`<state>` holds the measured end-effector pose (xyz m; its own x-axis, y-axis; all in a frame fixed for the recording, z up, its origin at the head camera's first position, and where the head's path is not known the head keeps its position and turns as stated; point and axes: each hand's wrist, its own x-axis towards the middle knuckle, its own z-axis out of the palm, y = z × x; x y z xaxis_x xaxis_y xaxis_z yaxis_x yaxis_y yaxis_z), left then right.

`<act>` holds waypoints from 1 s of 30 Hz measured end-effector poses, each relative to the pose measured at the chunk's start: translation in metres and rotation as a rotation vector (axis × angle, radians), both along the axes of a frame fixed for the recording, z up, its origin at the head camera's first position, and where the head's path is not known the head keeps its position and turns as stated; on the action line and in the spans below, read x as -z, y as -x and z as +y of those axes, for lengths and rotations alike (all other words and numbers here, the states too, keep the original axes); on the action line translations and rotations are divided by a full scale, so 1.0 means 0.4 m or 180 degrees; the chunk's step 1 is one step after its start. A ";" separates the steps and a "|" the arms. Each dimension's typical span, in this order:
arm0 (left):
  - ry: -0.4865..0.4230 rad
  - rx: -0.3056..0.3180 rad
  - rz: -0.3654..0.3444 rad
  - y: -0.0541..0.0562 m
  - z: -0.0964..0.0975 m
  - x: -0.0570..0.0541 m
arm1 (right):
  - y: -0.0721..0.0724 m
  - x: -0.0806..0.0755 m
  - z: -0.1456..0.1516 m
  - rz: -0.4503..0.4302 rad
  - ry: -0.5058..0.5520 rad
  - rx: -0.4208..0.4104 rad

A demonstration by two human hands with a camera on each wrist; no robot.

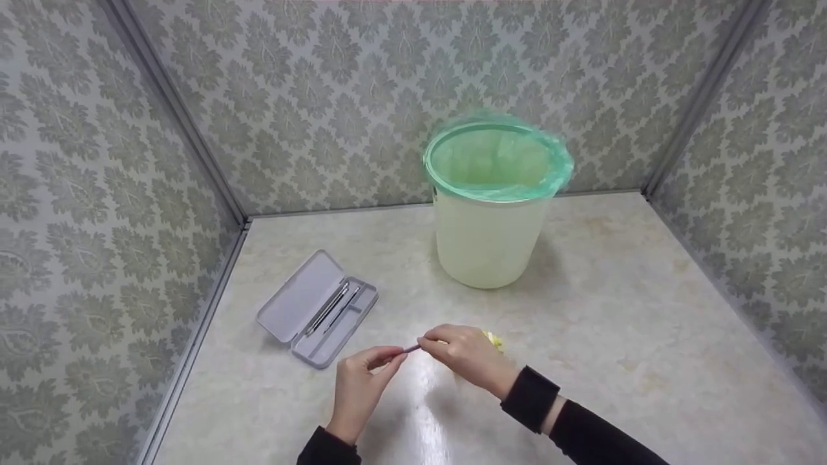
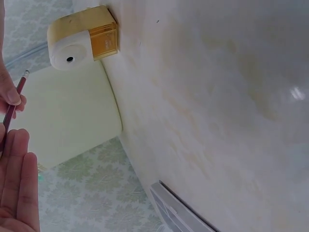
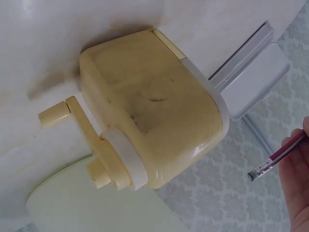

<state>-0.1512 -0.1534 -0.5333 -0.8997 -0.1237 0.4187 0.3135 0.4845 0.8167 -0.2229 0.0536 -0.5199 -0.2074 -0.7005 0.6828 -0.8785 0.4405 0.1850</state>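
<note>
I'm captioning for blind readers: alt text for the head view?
Left hand and right hand hold a pencil above a table. An open case lies left, a bin stands behind, and the right hand mostly hides a sharpener.

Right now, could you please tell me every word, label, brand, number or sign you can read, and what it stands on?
No text can be read.
Sharpener drawer: a faint mark, too small and blurred to read.
Pencil, case, bin: no lettering I can make out.
</note>
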 end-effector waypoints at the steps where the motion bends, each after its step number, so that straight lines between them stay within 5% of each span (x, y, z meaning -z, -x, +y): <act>1: 0.0012 0.0000 -0.0019 0.000 -0.002 -0.002 | 0.002 -0.001 -0.003 -0.0001 0.0001 -0.0009; 21: 0.0610 -0.0092 -0.0332 0.039 -0.120 -0.028 | 0.055 0.002 -0.084 -0.0197 -0.0068 0.0007; 30: 0.1590 -0.0750 -0.0659 0.042 -0.270 -0.011 | 0.082 0.016 -0.121 -0.0447 -0.0118 0.0093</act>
<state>-0.1679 -0.2616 -0.5290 -0.9411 -0.1631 0.2962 0.0090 0.8635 0.5042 -0.2557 0.0054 -0.5264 -0.3197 -0.7169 0.6195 -0.8838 0.4614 0.0779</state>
